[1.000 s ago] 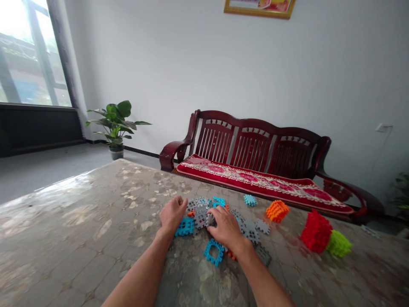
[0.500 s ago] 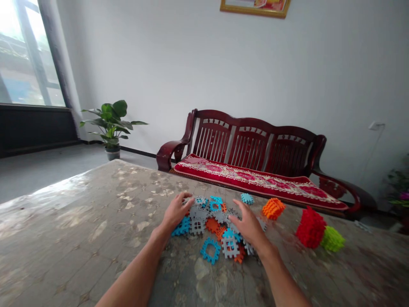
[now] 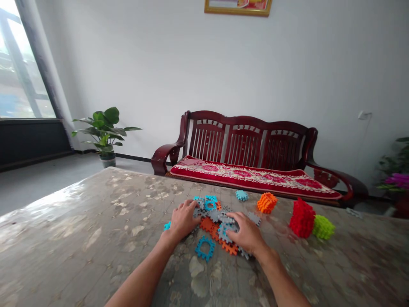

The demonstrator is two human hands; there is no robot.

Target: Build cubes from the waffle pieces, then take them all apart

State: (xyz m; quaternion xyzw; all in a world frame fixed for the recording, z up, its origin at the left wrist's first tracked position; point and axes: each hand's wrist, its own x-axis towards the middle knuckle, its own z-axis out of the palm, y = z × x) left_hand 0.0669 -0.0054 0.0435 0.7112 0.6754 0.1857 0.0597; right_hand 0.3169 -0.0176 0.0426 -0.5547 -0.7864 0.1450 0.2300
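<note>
A pile of plastic interlocking tiles with notched edges lies on the table between my hands, in grey, blue and orange. My left hand (image 3: 184, 219) rests over the pile's left side, fingers spread and curved down on grey tiles. On the right side, my right hand (image 3: 245, 232) has thumb and fingers apart, with the thumb against a light grey tile (image 3: 224, 233). Orange tiles (image 3: 208, 226) show in the middle. A blue square tile with an open centre (image 3: 205, 248) lies flat in front. Further blue tiles (image 3: 211, 202) are at the back. My palms hide part of the pile.
Right of the pile stand a small light blue stack (image 3: 242, 195), an orange stack (image 3: 267, 202), a red stack (image 3: 302, 218) and a lime green stack (image 3: 324, 227). A wooden bench (image 3: 243, 145) stands behind the patterned table (image 3: 105, 230). A potted plant (image 3: 105, 132) is far left.
My left hand has moved right, onto the tiles. My right hand has come slightly nearer me. A light grey tile in front has shifted back, baring more orange. The view has turned slightly.
</note>
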